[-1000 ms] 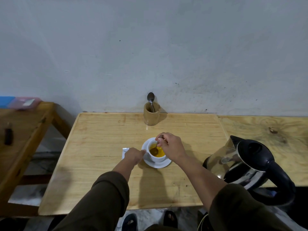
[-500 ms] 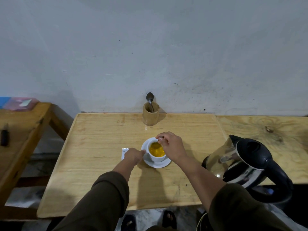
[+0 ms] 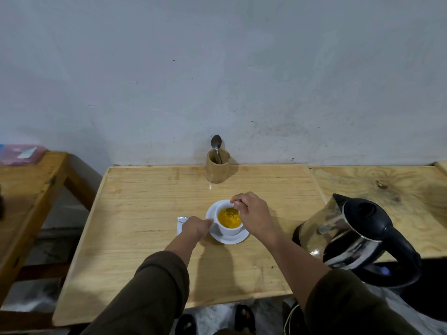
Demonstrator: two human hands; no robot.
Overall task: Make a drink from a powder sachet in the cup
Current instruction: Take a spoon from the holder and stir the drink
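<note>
A white cup (image 3: 229, 230) full of orange-yellow liquid stands on a white saucer (image 3: 239, 238) in the middle of the wooden table (image 3: 145, 213). My right hand (image 3: 254, 213) hovers over the cup's right rim, fingers pinched on a spoon handle (image 3: 238, 203) that dips into the drink. My left hand (image 3: 194, 228) is closed at the cup's left side, where the handle is hidden. A silvery sachet (image 3: 180, 223) lies flat on the table, partly under my left hand.
A steel and black electric kettle (image 3: 355, 235) stands at the right, close to my right forearm. A wooden holder (image 3: 217, 169) with one spoon (image 3: 216, 142) sits against the wall. A lower wooden bench (image 3: 26, 189) with a pink box (image 3: 21, 153) is at the left.
My right hand has circled a little over the cup with the spoon, and the liquid's surface has shifted. My left hand has stayed at the cup's side.
</note>
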